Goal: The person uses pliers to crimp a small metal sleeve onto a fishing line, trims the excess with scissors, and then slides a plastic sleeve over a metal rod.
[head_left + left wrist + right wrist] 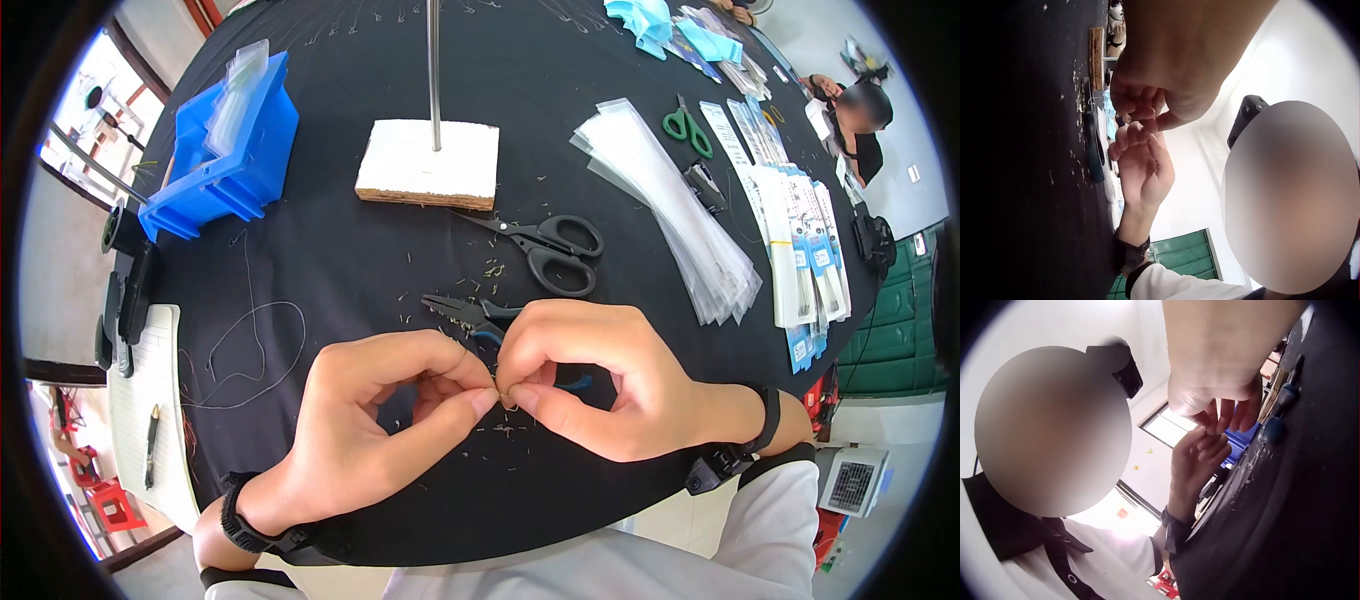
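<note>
Over the near part of the black table, both hands meet fingertip to fingertip. My left hand pinches a thin tan strand between thumb and index finger. From the other side my right hand pinches the same tiny piece. Most of the strand is hidden by the fingertips; I cannot tell whether it is thread or wire. Pliers with blue handles lie just beyond the fingers, partly covered by the right hand. Black-handled scissors lie farther back. Small clippings are scattered around these tools.
A white block with an upright metal rod stands behind the scissors. A blue bin is at left, above a loose looped cord and a notebook with a pen. Clear sleeves, green scissors and packaged items lie at right.
</note>
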A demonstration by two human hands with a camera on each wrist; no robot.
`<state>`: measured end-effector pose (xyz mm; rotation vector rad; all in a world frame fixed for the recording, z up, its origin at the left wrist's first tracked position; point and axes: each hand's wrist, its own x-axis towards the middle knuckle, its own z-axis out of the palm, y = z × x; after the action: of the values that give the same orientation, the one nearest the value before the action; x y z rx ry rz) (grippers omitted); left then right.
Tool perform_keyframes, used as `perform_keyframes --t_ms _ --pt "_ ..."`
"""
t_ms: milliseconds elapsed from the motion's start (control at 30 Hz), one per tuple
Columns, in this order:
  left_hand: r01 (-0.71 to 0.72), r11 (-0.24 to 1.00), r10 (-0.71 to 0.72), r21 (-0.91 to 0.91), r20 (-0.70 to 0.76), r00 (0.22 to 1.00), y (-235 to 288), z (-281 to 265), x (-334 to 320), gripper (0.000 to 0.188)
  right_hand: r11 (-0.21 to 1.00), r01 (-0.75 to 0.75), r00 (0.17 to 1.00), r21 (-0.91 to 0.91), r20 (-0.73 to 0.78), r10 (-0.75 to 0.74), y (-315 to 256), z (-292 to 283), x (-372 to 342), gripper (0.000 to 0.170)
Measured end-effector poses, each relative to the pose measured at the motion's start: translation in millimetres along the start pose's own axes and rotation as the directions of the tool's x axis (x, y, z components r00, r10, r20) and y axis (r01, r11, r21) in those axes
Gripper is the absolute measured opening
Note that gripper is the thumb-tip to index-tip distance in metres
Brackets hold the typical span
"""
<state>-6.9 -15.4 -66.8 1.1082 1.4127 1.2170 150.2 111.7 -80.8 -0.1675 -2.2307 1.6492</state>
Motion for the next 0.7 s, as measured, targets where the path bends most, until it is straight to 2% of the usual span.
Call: perform_keyframes --t_ms 200,300,400,500,600,700 --pt "0.005 1.0 -0.006 -0.017 -0.015 1.0 -2.1 -0.7 -0.6 0.005 0.996 -0.043 0.999 0.077 -0.021 0.045 0.9 1.8 -1.0 0.006" --pt "0.024 0.999 -0.025 -0.023 -0.023 0.999 -1.4 0.2 -0.4 0.005 0.976 0.109 0.993 -0.19 -0.029 -0.117 -1.2 0.1 0.2 0.012" --pt "-0.005 1.0 0.006 0.018 -0.023 1.0 -2.1 1.4 -0.1 0.005 0.903 0.229 0.96 -0.365 -0.071 -0.272 1.0 3.8 0.0 0.021" --pt "-0.057 0.995 0.059 0.083 -0.018 0.998 -4.9 1.7 0.2 0.005 0.829 0.287 0.933 -0.479 -0.054 -0.355 3.8 6.3 -0.5 0.025" --pt "-0.081 0.987 0.084 0.136 -0.017 0.996 -5.4 1.9 0.8 0.005 0.801 0.314 0.921 -0.51 -0.042 -0.388 5.4 6.3 -0.2 0.025" --pt "-0.105 0.972 0.112 0.211 -0.024 0.993 -4.2 2.0 1.8 0.006 0.826 0.293 0.926 -0.481 -0.072 -0.371 7.8 4.9 0.6 0.025"
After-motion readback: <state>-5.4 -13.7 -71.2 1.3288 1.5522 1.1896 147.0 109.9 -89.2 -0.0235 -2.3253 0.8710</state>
